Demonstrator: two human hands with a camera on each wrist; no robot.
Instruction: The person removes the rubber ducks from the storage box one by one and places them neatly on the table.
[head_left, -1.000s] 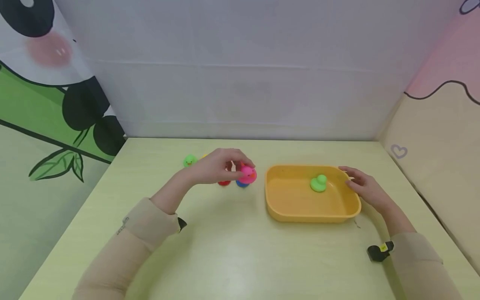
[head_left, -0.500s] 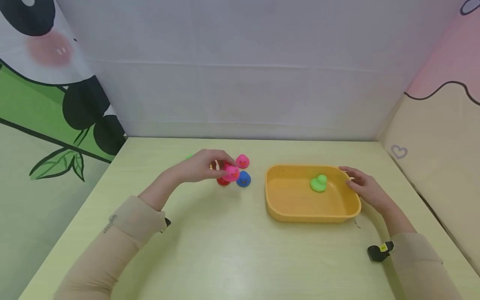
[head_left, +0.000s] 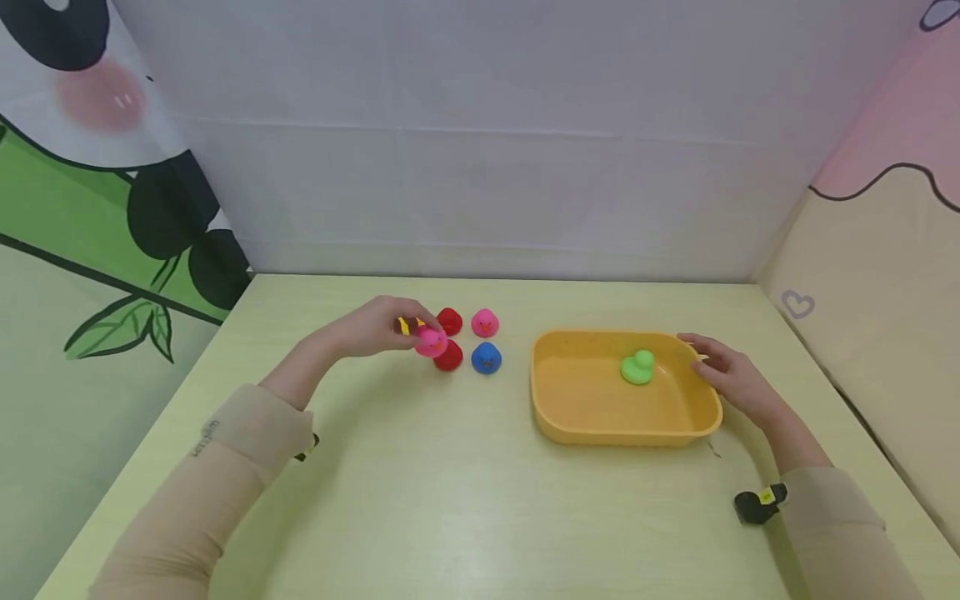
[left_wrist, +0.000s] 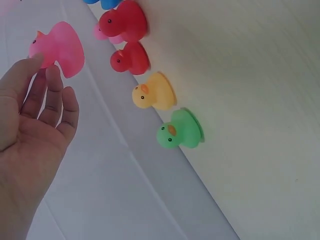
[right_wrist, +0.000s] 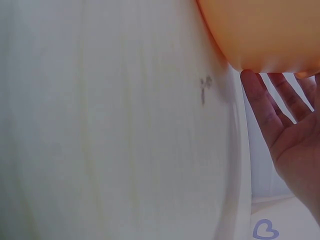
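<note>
My left hand (head_left: 378, 327) pinches a pink rubber duck (head_left: 431, 342) between thumb and fingertips, raised above the table. Close by on the table stand two red ducks (head_left: 448, 357), a second pink duck (head_left: 485, 322) and a blue duck (head_left: 487, 358). A yellow duck (left_wrist: 155, 91) and a green duck (left_wrist: 181, 130) show in the left wrist view; in the head view the hand hides most of them. With fairly straight fingers, my right hand (head_left: 729, 375) touches the right end of a yellow-orange plastic bin (head_left: 585, 417). Inside it sits one light green duck (head_left: 637, 367).
The pale wooden table (head_left: 480, 508) runs back to a white cloth backdrop (head_left: 480, 192). Printed panels stand at both sides, the right one with a small heart (head_left: 798, 302).
My left hand has drawn leftward with the pink duck, from over the blue duck to left of the red ducks, uncovering several ducks. The right hand and bin have stayed still.
</note>
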